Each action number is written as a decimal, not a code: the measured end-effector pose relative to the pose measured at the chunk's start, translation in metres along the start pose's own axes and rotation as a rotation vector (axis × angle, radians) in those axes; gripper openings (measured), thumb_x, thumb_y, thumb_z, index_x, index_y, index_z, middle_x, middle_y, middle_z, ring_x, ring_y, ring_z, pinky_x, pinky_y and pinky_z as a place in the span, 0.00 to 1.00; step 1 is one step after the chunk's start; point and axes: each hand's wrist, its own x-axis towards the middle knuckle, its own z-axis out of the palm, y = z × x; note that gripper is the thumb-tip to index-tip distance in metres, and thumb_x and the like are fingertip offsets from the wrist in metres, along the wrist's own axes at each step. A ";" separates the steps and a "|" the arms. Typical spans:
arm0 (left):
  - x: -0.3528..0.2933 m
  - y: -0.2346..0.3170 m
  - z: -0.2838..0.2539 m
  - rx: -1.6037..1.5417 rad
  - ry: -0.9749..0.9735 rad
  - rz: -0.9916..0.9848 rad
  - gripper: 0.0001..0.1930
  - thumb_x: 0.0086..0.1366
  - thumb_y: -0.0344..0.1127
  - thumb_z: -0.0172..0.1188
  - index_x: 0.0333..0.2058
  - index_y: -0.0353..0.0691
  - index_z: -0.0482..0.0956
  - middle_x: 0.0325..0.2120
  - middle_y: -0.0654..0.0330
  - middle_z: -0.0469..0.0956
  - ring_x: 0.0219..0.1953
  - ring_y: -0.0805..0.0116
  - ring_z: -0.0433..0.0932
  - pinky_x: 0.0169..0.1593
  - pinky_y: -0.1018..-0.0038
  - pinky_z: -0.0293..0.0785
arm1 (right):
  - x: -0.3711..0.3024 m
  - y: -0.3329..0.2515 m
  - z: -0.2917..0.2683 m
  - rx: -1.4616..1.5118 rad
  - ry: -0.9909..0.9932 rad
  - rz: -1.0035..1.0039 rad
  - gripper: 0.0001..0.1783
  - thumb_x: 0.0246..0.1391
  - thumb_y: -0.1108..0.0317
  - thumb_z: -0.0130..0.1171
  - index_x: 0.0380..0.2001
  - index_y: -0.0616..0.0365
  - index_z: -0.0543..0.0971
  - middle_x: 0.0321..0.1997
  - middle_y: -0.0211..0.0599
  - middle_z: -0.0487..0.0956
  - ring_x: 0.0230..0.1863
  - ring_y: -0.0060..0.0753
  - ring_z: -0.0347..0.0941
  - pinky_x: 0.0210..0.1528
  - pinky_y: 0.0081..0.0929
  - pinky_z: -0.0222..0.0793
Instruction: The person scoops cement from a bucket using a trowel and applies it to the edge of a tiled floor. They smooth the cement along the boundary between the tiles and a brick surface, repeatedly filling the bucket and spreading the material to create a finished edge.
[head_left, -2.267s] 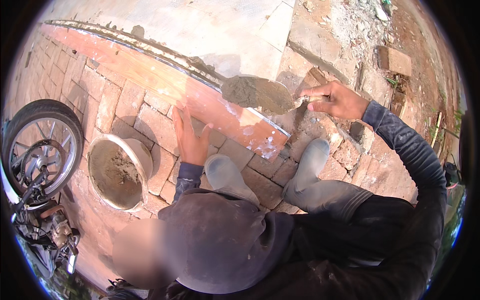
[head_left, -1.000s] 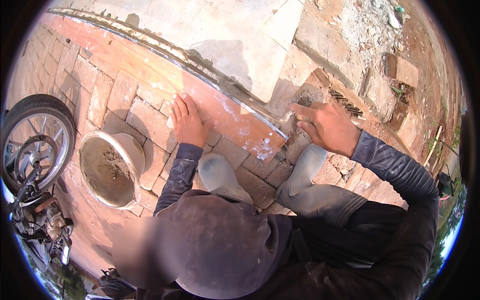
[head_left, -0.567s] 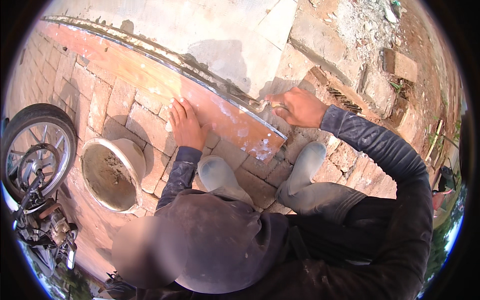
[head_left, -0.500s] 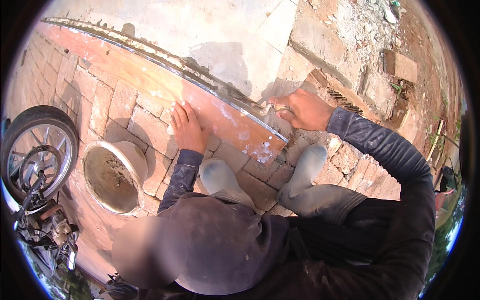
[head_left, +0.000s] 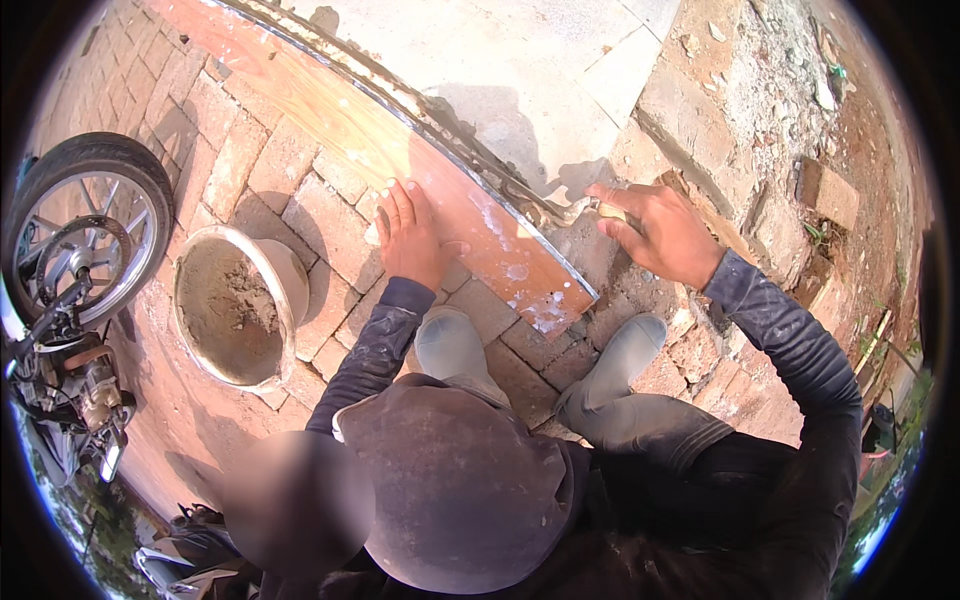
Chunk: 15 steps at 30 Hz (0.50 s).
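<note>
A long orange-brown board (head_left: pixel 350 125), spotted with white, lies along the edge of a pale concrete slab (head_left: pixel 560 60). My left hand (head_left: pixel 412 240) rests flat on the board's near side, fingers stretched out and thumb apart. Closed around the pale handle of a small trowel (head_left: pixel 578 209) is my right hand (head_left: pixel 665 235), just beyond the board's near right end. The trowel's blade touches the end of a strip of wet grey mortar (head_left: pixel 470 145) running between board and slab. My fingers partly cover the handle.
A bucket (head_left: pixel 287 335) with grey mortar inside stands on the paving bricks at left. Beside it is a motorcycle wheel (head_left: pixel 90 235). Broken concrete and rubble (head_left: pixel 765 120) lie at right, with a loose brick (head_left: pixel 830 193). My boots (head_left: pixel 640 345) stand near the board.
The whole view has shifted, so most things appear farther right. My right hand still holds the trowel by the mortar's end, its blade at a slightly different angle. My left hand stays on the board.
</note>
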 end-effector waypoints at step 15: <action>-0.185 -0.095 -0.040 -1.885 1.012 -0.691 0.42 0.67 0.62 0.51 0.69 0.48 0.43 0.68 0.53 0.50 0.68 0.49 0.56 0.65 0.42 0.59 | 0.066 -0.138 -0.025 0.079 -0.088 -0.247 0.19 0.46 0.75 0.59 0.44 0.64 0.72 0.36 0.51 0.77 0.37 0.57 0.76 0.40 0.38 0.70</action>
